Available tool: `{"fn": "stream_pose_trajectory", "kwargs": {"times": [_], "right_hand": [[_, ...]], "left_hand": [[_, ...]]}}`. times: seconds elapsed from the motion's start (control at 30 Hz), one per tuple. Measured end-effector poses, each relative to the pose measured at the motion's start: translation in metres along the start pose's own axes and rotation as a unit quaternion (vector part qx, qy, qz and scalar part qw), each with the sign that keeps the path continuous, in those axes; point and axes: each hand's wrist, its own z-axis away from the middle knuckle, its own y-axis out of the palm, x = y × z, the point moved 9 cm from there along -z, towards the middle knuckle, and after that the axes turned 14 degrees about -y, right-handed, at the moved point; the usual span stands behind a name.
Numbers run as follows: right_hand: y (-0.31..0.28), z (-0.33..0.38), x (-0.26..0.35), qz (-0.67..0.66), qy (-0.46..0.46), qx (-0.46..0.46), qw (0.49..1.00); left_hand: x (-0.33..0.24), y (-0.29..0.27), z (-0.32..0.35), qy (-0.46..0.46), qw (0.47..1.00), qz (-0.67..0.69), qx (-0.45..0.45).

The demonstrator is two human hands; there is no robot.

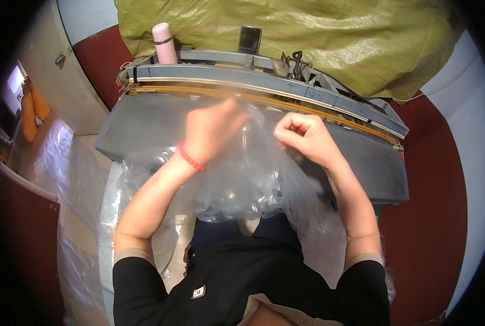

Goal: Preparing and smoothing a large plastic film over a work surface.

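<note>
1. Your left hand (212, 130), the one with the red wrist band (191, 157), is clenched on the upper edge of the clear plastic bag (242, 179). It looks blurred, so the exact finger hold I cannot tell.
2. Your right hand (302, 136) is closed in a fist and pinches the same edge of the bag, just beside the left grip.
3. The bag hangs from both grips down to your lap, and it lies over the grey padded bed (362, 157) of the sealing machine (264, 79).
4. Just beyond your grips runs the yellow sealing strip (329, 111); the pink bottle (165, 43) stands further, behind the left grip.
5. I judge that you are holding the bag mouth near the strip. A next move calls for a flat, even edge between both grips.
</note>
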Motion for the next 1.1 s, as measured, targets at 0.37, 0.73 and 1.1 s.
{"fn": "stream_pose_trajectory", "kwargs": {"times": [0.37, 0.73, 1.1], "right_hand": [[0.031, -0.03, -0.037, -0.168, -0.083, -0.07, 0.98], [-0.135, 0.082, -0.148, -0.236, -0.053, -0.46, 0.854], [-0.386, 0.636, -0.013, 0.481, 0.146, -0.728, 0.466]], "left_hand": [[-0.011, -0.001, 0.019, 0.015, 0.995, 0.049, -0.085], [-0.013, 0.045, 0.095, -0.124, 0.781, 0.276, 0.546], [0.339, -0.094, 0.365, -0.195, 0.608, -0.326, 0.697]]}}
